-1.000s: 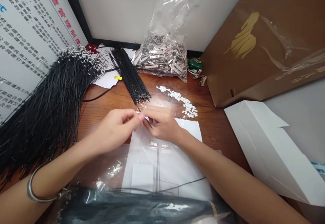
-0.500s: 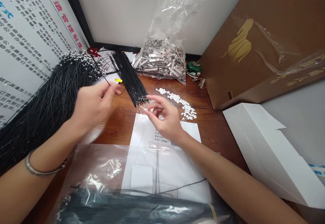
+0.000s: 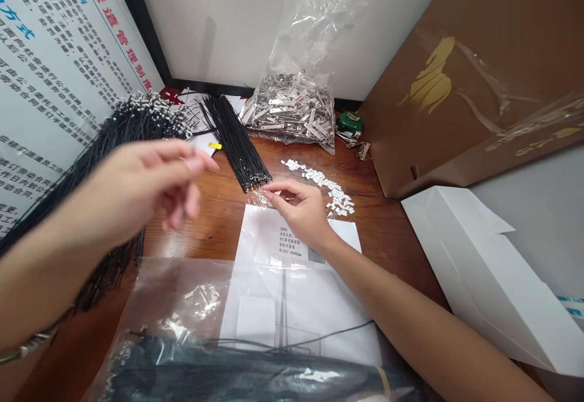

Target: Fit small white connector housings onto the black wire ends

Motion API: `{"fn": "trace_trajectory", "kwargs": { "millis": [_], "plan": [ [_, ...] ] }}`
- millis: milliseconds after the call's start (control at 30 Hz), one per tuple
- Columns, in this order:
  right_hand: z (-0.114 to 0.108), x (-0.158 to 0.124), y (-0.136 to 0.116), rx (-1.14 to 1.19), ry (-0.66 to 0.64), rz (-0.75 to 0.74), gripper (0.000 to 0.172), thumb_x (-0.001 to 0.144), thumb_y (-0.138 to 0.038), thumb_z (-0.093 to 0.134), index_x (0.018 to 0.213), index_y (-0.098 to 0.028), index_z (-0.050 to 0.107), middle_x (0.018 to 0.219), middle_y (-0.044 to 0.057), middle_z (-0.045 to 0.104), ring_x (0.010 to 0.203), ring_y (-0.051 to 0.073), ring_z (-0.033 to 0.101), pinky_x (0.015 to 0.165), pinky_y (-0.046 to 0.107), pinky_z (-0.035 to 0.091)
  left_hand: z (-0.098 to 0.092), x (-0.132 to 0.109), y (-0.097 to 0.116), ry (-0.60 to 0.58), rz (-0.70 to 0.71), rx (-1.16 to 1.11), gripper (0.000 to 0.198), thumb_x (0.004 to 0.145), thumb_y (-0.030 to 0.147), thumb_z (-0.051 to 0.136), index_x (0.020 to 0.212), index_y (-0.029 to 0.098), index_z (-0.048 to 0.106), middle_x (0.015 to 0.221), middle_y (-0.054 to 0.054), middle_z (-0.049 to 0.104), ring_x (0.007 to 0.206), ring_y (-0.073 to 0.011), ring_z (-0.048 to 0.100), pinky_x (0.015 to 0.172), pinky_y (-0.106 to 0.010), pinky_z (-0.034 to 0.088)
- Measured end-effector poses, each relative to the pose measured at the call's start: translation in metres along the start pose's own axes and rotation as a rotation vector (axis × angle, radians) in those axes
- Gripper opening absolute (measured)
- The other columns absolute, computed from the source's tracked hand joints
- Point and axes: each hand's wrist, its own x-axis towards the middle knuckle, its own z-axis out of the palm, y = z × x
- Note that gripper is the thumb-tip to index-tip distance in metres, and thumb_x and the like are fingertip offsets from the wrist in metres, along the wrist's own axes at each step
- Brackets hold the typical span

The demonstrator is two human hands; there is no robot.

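Note:
My left hand point(image 3: 146, 183) hovers, blurred, above the wooden table point(image 3: 214, 207), beside a big pile of black wires with white end caps point(image 3: 132, 123). Its fingers are loosely apart and no wire shows in them. My right hand point(image 3: 298, 207) rests on a white printed sheet point(image 3: 274, 241). Its thumb and forefinger are pinched together right at the bare tips of a short bundle of black wires point(image 3: 235, 140); what they pinch is too small to make out. Several small white connector housings point(image 3: 325, 184) lie scattered just right of that hand.
A clear bag of metal clips point(image 3: 292, 107) leans at the back wall, with a green object point(image 3: 350, 123) beside it. A brown paper bag point(image 3: 479, 73) and a white box point(image 3: 493, 274) fill the right side. A clear plastic bag holding black wires point(image 3: 228, 368) lies nearest me. A printed poster point(image 3: 50, 79) stands on the left.
The hands, joined at the centre a second ago, have parted. My left hand carried a black wire left to the big pile and no longer shows it. My right hand moved to the short bundle's tips.

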Motion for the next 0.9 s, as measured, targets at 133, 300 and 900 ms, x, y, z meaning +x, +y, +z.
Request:
{"fn": "trace_trajectory", "kwargs": {
  "millis": [133, 300, 900],
  "plan": [
    [0.001, -0.003, -0.005, 0.166, -0.145, 0.172, 0.016, 0.073, -0.032, 0.072, 0.082, -0.019, 0.074, 0.073, 0.003, 0.069, 0.053, 0.009, 0.049, 0.044, 0.024, 0.036, 0.051, -0.008, -0.026, -0.365, -0.092, -0.068, 0.027, 0.086, 0.046, 0.055, 0.086, 0.02, 0.06, 0.062, -0.001, 0.068, 0.042, -0.01, 0.051, 0.041, -0.023, 0.035],
    [-0.001, -0.003, -0.004, 0.319, -0.289, 0.265, 0.017, 0.07, -0.031, 0.074, 0.081, -0.019, 0.074, 0.077, 0.003, 0.069, 0.049, 0.006, 0.044, 0.039, 0.022, 0.029, 0.075, -0.005, -0.049, -0.419, -0.111, -0.095, 0.029, 0.092, 0.041, 0.045, 0.096, 0.016, 0.06, 0.059, 0.001, 0.062, 0.042, -0.008, 0.044, 0.044, -0.021, 0.031],
    [0.004, -0.006, -0.002, 0.165, -0.407, 0.195, 0.019, 0.076, -0.035, 0.071, 0.072, -0.016, 0.073, 0.065, 0.001, 0.064, 0.058, 0.01, 0.049, 0.054, 0.026, 0.036, 0.084, 0.03, -0.043, -0.01, 0.096, -0.188, 0.029, 0.084, 0.039, 0.058, 0.094, 0.015, 0.072, 0.058, 0.002, 0.058, 0.043, -0.0078, 0.034, 0.044, -0.023, 0.028]
  ]
}}
